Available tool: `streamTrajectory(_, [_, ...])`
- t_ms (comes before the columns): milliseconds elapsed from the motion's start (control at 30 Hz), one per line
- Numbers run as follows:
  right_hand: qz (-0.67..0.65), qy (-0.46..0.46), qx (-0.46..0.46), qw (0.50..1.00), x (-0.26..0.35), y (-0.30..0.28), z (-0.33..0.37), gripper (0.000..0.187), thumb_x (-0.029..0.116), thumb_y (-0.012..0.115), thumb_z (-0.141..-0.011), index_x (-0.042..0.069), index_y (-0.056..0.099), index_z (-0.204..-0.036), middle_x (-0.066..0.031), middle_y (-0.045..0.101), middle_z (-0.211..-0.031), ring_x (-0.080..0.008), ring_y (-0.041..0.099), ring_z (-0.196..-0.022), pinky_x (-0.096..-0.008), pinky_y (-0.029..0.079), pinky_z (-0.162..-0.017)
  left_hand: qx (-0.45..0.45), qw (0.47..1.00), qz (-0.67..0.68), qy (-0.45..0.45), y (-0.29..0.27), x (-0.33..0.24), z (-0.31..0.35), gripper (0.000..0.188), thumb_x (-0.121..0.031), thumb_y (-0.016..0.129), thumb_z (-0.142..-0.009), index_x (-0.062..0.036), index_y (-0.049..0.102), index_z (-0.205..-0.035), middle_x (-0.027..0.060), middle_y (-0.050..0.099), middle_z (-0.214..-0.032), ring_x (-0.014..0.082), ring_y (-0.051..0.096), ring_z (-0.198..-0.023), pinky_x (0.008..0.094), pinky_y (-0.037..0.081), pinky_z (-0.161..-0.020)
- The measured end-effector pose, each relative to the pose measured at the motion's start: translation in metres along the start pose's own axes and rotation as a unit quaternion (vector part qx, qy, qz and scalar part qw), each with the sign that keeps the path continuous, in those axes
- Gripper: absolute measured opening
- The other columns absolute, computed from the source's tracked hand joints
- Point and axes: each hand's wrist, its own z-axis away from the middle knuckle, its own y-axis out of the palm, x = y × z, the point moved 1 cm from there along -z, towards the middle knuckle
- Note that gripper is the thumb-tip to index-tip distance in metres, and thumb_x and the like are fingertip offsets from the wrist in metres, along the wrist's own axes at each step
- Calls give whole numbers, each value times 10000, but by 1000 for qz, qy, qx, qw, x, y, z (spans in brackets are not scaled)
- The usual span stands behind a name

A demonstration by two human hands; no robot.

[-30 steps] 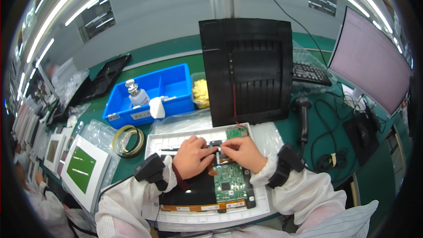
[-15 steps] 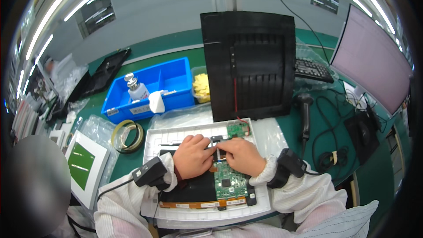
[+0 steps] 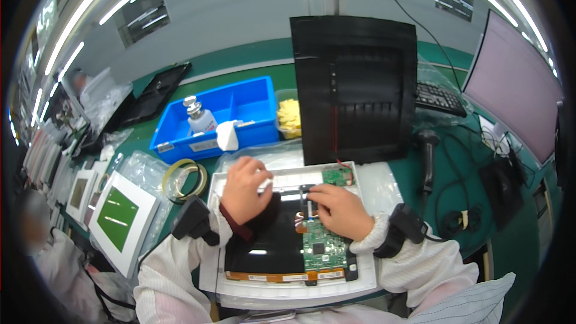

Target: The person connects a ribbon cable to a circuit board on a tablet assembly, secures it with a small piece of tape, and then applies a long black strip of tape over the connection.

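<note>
1. The right hand (image 3: pixel 343 211) is narrow, fingertips bunched at the top of the white ribbon strip (image 3: pixel 310 210); whether they pinch it, I cannot tell.
2. The strip lies just left of and nearer the body than those fingertips; the right hand is the closer one.
3. Its long axis runs toward and away from the person, near end pointing at the green circuit board (image 3: pixel 318 249).
4. The left hand (image 3: pixel 245 191), loosely curled, hangs left of the strip, by the black panel (image 3: pixel 264 240); its grip is unclear.
</note>
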Motion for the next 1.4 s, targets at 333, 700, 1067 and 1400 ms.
streamTrajectory(333, [-16,15,8,1000,-1,-1,-1,187,59,570,-736,27,632,-910,-100,602,-965,-267,591,-852,-328,485,-728,-119,958,-186,-183,-46,105,35,102,-95,641,-655,-104,605,-750,55,572,-827,275,498,-905,401,374,-761])
streamTrajectory(700, [-33,33,16,999,1,-2,-3,171,65,586,-724,25,633,-884,-93,605,-936,-269,588,-838,-333,480,-721,-54,918,-239,-312,-97,158,113,78,-169,658,-673,-113,624,-715,46,589,-726,276,526,-808,404,421,-684])
streamTrajectory(1067, [-27,22,18,999,1,-3,-3,181,50,602,-720,13,638,-893,-110,602,-950,-236,594,-749,-294,484,-668,26,839,-233,-491,-102,169,141,316,-367,639,-697,-56,662,-646,136,629,-668,325,600,-710,420,478,-640])
streamTrajectory(1400, [-39,11,32,999,-10,16,-5,248,101,555,-738,7,612,-961,-133,581,-1003,-293,553,-951,-362,442,-846,-16,943,-70,-324,-96,180,155,320,-286,678,-706,26,613,-731,183,587,-618,261,580,-559,361,437,-529])
